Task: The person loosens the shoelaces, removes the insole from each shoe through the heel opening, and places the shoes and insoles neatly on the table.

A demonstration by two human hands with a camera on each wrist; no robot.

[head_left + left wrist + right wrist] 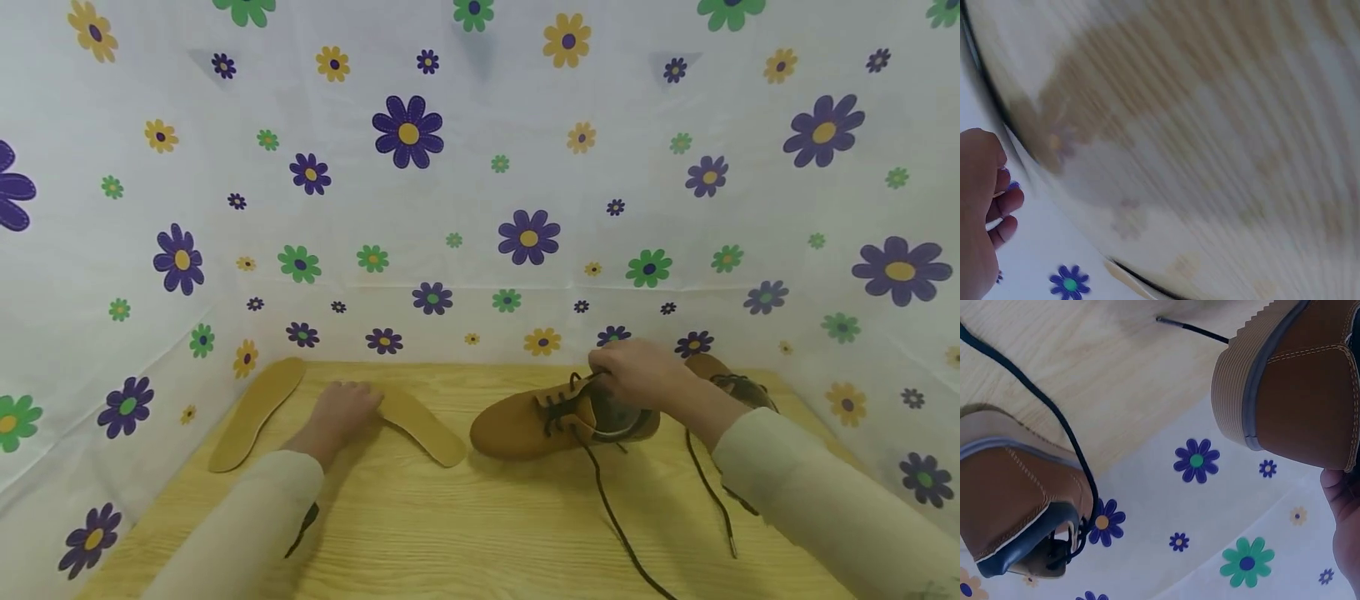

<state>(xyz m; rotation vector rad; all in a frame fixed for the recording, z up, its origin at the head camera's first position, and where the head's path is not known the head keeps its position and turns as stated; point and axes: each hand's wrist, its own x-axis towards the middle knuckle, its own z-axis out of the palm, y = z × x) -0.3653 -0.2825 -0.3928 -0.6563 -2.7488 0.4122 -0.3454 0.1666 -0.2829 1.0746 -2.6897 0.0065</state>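
At the right of the head view my right hand [637, 375] grips a brown lace-up shoe [510, 425] by its collar, toe pointing left. In the right wrist view, the shoe's heel [1304, 394] shows, with part of my hand [1344, 519] at its upper rim. My left hand [345, 414] holds the far end of a tan insole [423, 425]; the hand covers that end. Curled fingers of the left hand [985, 206] appear at the edge of the left wrist view. Another tan insole [255, 417] lies farther left.
A second brown shoe [708, 367] stands at the right, partly hidden behind my right forearm. Loose dark laces [611, 508] trail over the wooden tabletop [450, 533]. A flower-patterned white sheet [480, 183] encloses the back and sides.
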